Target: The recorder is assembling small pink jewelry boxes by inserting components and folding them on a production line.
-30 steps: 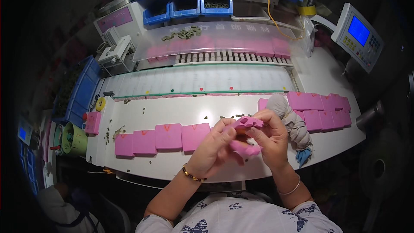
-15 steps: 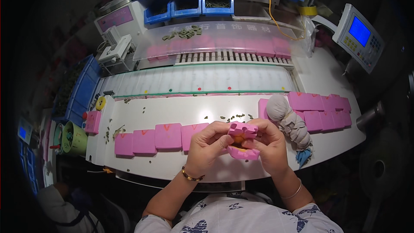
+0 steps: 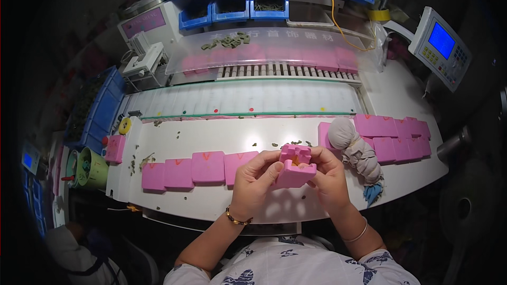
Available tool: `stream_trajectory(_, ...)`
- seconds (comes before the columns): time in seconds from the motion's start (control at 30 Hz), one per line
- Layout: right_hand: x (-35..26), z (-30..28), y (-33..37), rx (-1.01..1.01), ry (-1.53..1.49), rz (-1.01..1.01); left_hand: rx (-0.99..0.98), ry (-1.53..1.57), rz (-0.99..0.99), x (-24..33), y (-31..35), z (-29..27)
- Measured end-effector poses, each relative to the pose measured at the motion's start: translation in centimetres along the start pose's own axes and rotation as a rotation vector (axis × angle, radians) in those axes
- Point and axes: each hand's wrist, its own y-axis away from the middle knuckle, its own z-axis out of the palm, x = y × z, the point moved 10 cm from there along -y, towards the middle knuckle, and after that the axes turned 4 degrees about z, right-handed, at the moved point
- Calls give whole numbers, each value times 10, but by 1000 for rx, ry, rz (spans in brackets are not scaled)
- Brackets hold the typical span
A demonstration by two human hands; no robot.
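Both hands hold one pink rubber mould (image 3: 293,175) up over the white worktop, its two halves parted at the far end with an orange-yellow patch inside. My left hand (image 3: 254,180) grips its left side, thumb along the edge. My right hand (image 3: 328,177) closes on its right side, the fingertips partly hidden by the mould. Left of my hands lies a row of closed pink moulds (image 3: 208,168), with red V marks on several. Right of my hands, a stuffed greyish cloth bundle (image 3: 355,150) with a blue end rests against more pink moulds (image 3: 384,149).
Small dark green bits (image 3: 274,145) are scattered on the worktop (image 3: 211,136). Behind runs a white conveyor strip (image 3: 248,97) with a green edge. Blue bins (image 3: 231,6) stand above, a control panel (image 3: 441,42) at right, and a green bucket (image 3: 91,169) at left.
The mould has tilted in my hands; its wide-spread halves have come closer together, and more of its smooth lower face shows. Both hands stay on it. The coloured dots on the strip have shifted left.
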Motion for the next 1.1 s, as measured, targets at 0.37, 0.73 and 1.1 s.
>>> stream_trajectory(0.37,7,5,-5,-47,-91,85,-29,242,-134,-10,1,0)
stream_trajectory(0.73,-54,33,8,-21,710,-462,3,-561,343,41,6,13)
stream_trajectory(1.1,-44,44,5,-467,304,-294,-561,259,-104,24,7,31)
